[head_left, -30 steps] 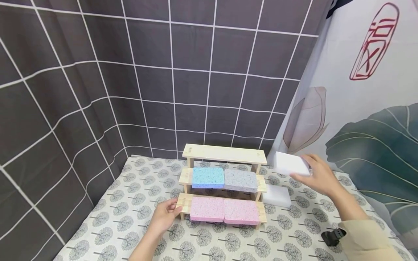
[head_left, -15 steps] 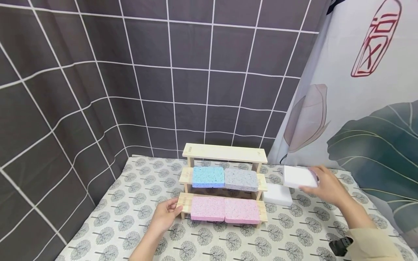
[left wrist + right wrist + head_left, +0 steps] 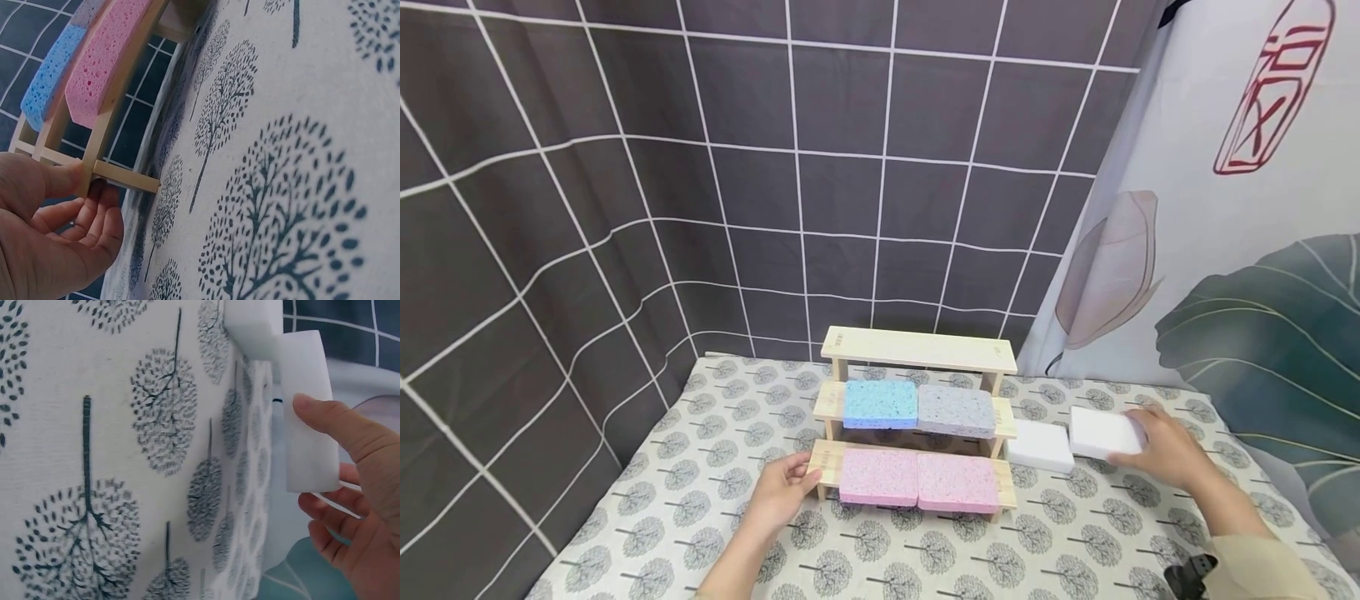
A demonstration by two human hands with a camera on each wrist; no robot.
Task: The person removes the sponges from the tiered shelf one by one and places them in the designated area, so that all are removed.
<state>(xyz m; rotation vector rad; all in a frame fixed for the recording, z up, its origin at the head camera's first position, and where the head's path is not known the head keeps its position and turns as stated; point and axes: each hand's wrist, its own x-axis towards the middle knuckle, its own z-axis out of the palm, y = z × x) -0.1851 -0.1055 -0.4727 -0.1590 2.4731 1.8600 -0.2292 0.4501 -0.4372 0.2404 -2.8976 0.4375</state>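
Note:
A small three-step wooden rack stands on the cloth. My left hand pinches the left end of its lowest step, thumb above and fingers beneath, as the left wrist view shows. Two pink sponges lie side by side on that step. The middle step carries a blue sponge and a grey sponge. To the right of the rack, my right hand grips a white sponge block between thumb and fingers, close over the cloth. Beside it lies another white sponge block.
The table wears a cloth printed with grey trees. Behind it hangs a dark checked curtain. A white curtain with leaf prints hangs on the right. A black device sits at the right wrist.
My right hand has moved right and down with the white sponge block, from above the other block to beside it. My left hand has stayed on the rack.

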